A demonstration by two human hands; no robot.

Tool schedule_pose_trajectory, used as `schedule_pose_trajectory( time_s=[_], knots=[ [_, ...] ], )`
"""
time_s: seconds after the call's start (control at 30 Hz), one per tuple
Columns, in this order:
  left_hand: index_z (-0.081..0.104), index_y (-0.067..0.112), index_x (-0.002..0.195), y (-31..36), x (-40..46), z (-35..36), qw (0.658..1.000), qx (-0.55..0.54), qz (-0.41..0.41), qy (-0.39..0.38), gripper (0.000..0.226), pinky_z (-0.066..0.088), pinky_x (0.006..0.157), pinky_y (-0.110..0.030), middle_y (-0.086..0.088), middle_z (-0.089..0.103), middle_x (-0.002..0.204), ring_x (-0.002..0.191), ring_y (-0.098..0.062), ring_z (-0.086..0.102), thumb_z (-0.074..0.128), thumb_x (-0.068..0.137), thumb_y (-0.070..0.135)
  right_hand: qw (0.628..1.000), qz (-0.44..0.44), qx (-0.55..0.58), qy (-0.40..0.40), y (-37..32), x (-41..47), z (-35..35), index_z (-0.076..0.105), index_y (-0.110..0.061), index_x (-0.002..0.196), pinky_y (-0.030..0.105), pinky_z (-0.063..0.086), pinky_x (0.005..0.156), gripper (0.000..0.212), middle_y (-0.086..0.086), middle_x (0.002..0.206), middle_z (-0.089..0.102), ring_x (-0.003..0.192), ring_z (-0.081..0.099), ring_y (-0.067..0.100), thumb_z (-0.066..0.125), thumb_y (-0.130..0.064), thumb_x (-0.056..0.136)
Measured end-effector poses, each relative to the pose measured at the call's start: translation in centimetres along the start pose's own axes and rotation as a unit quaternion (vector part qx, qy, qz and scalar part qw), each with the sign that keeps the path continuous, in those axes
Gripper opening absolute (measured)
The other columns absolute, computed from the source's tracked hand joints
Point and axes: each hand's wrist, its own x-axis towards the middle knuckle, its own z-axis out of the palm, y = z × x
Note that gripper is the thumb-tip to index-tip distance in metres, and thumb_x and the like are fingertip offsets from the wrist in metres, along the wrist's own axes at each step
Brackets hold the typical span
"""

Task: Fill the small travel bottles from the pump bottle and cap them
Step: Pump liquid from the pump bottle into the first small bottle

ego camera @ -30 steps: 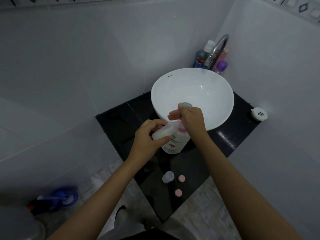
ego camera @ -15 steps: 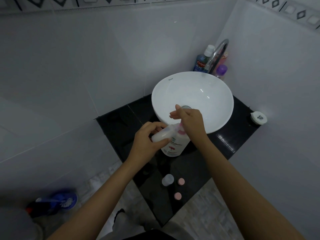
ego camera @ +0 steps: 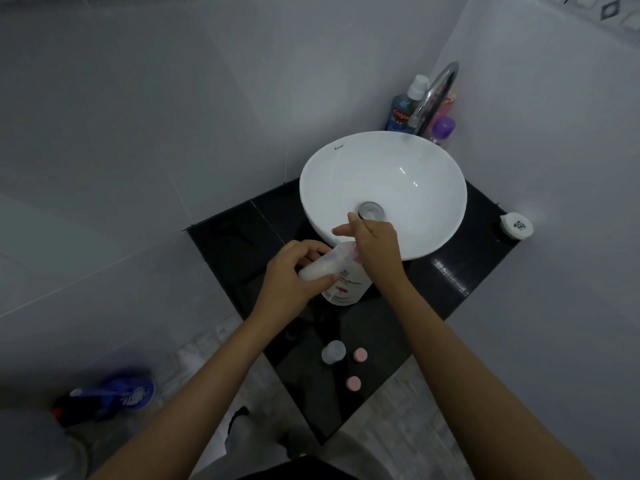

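Translucent small travel bottle (ego camera: pixel 320 268), gripped tilted by left hand (ego camera: pixel 289 282), meets white pump bottle's (ego camera: pixel 346 285) spout; right hand (ego camera: pixel 375 249), fingers extended, presses the pump.

A home bathroom: white basin (ego camera: pixel 346 188), curved tap (ego camera: pixel 437 88), tiled walls (ego camera: pixel 138 116).

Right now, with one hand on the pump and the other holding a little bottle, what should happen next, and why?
Probably press the pump again: the left hand holds the travel bottle tilted at the pump bottle, the right hand rests on top, and both pink caps lie unused.
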Motion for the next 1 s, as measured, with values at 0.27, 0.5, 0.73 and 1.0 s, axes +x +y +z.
schedule_pose_trajectory(
  time_s=[0.27,0.5,0.73,1.0],
  knots=[
    [0.061,0.038,0.097,1.1,0.1,-0.2,1.0,-0.008,0.011,-0.009,0.036,0.048,0.069,-0.012,0.006,0.059,0.098,0.086,0.001,0.056,0.078,0.073,0.019,0.999,0.024,0.017,-0.024,-1.3,0.4,-0.9,0.075,-0.002,0.089,0.031,0.055,0.067,0.041,0.01,0.091,0.074,0.074,0.064,0.003,0.045,-0.028,0.097],
    [0.062,0.036,0.094,0.9,0.1,-0.2,1.0,0.008,0.003,-0.002,0.032,0.048,0.069,-0.013,0.003,0.06,0.097,0.085,-0.002,0.057,0.078,0.072,0.019,1.0,0.011,0.006,-0.002,-0.6,0.0,-0.1,0.076,-0.005,0.088,0.013,0.047,0.071,0.04,0.006,0.088,0.073,0.076,0.061,0.006,0.044,-0.026,0.097],
    [0.065,0.026,0.111,0.9,-0.1,-0.4,0.999,0.041,0.018,-0.022,0.039,0.047,0.072,-0.01,0.004,0.058,0.1,0.087,0.0,0.056,0.077,0.074,0.019,0.999,0.026,-0.006,-0.017,-0.7,-0.1,-0.2,0.075,-0.005,0.086,0.022,0.05,0.067,0.039,0.006,0.083,0.07,0.075,0.064,0.014,0.046,-0.028,0.097],
    [0.06,0.026,0.104,1.1,0.2,-0.2,1.0,0.012,0.001,-0.026,0.033,0.054,0.078,-0.022,0.002,0.059,0.108,0.094,-0.007,0.06,0.075,0.076,0.017,0.996,0.011,0.087,0.024,-2.3,-0.7,-0.9,0.071,0.0,0.094,0.018,0.054,0.064,0.032,0.013,0.084,0.073,0.071,0.067,0.018,0.056,-0.029,0.092]
  ],
)
